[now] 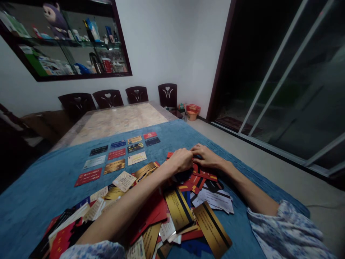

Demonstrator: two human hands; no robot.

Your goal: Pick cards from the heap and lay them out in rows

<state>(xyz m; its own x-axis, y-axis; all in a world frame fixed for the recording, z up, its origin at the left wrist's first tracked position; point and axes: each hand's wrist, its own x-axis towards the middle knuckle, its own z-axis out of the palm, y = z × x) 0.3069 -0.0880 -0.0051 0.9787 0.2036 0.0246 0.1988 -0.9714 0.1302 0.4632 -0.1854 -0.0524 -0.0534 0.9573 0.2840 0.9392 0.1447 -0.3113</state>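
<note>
My left hand (183, 160) is closed over the far side of a loose heap of plastic cards; what its fingers grip is hidden beneath them. Right beside it, my right hand (206, 156) has its fingers curled down against red cards (205, 174), its fingertips close to the left hand. Below the left hand a dark card (183, 175) shows in part. Gold cards with black stripes (212, 228) and white cards (215, 198) lie scattered nearer to me. Beyond the heap, several cards are laid out in rows, among them a red card (88, 177) and a gold card (114, 166).
A blue cloth (32, 190) covers the near part of the table, with the marble-look tabletop (121, 118) bare beyond. Several dark chairs (107, 99) stand along the far side. To the right are the tiled floor (258, 154) and sliding glass doors (296, 90).
</note>
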